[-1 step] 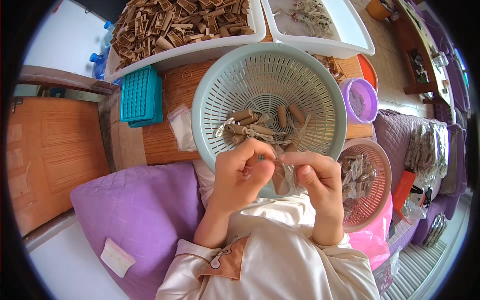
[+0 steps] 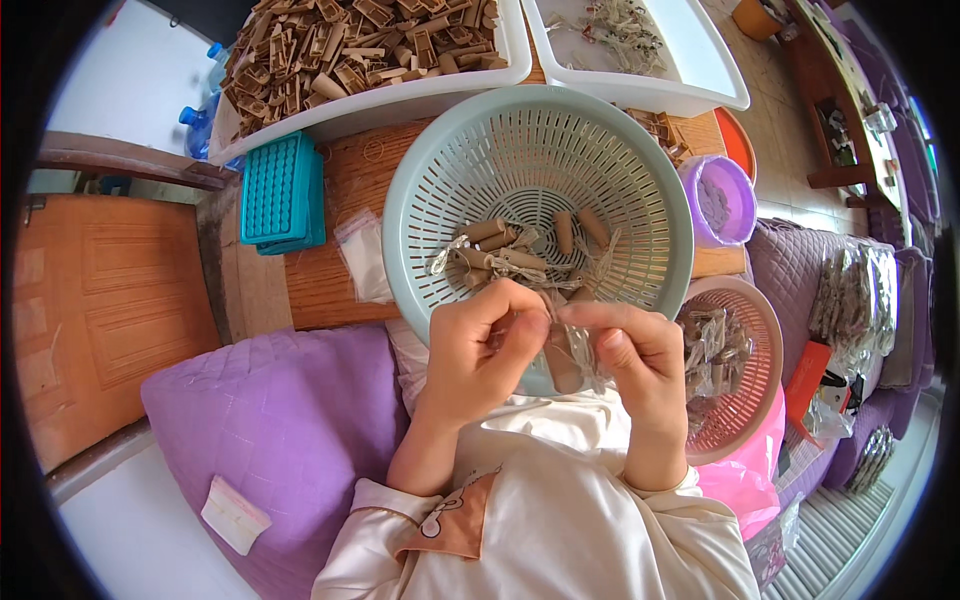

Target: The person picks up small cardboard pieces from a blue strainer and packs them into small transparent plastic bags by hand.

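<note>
Both hands met at the near rim, at 6 o'clock, of a pale green basket [image 2: 420,190]: the left hand [image 2: 480,350] and right hand [image 2: 635,360] each pinched, fingertips pressed together, a small clear bag [image 2: 572,345] holding a brown roll [image 2: 563,368]; more rolls lay inside the basket.

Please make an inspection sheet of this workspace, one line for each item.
Surface: wooden table, mostly covered by trays and baskets.
Job's things: small clear bag with a brown wooden piece, held over the pale green basket; more brown pieces lie in that basket.
Clutter: white tray of wooden parts, second white tray, teal box, purple cup, pink basket of filled bags, loose clear bag.
Grippers: left hand and right hand both pinch the small clear bag.
Cables: nothing seen.
Surroundings: purple cushion, wooden door panel, blue bottles.
</note>
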Demonstrator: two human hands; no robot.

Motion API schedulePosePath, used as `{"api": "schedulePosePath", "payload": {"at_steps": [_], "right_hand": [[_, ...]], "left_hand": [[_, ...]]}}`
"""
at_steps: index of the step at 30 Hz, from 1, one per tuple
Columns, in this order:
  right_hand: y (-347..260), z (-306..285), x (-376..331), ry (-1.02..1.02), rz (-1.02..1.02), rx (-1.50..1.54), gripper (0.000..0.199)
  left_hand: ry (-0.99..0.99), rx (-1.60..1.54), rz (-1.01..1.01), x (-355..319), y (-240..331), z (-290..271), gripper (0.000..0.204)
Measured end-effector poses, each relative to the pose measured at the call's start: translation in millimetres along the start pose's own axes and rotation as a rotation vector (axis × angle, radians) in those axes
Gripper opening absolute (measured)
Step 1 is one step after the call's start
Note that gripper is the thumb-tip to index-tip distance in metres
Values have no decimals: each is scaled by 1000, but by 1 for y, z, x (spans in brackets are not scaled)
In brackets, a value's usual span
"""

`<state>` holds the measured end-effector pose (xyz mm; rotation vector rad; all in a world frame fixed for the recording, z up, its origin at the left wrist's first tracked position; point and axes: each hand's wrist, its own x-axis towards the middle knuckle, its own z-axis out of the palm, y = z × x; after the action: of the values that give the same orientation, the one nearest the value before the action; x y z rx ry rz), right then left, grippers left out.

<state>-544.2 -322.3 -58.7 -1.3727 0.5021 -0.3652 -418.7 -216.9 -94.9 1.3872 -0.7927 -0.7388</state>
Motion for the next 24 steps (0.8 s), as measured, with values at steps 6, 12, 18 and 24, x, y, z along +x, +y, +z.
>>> {"api": "schedulePosePath", "payload": {"at_steps": [6,12,18,24], "right_hand": [[24,-1,0,52,28,590,27],[35,3,9,-126,16,1180,36],[31,-48,-27,447,-246,-60,36],[11,-127,-80,458,390,-1318,11]], "left_hand": [[132,258,297,-3,2,9,5],[205,423,620,2,-14,17,15],[216,569,488,0,-5,-1,6],[713,441,10,-6,-23,-85,25]]}}
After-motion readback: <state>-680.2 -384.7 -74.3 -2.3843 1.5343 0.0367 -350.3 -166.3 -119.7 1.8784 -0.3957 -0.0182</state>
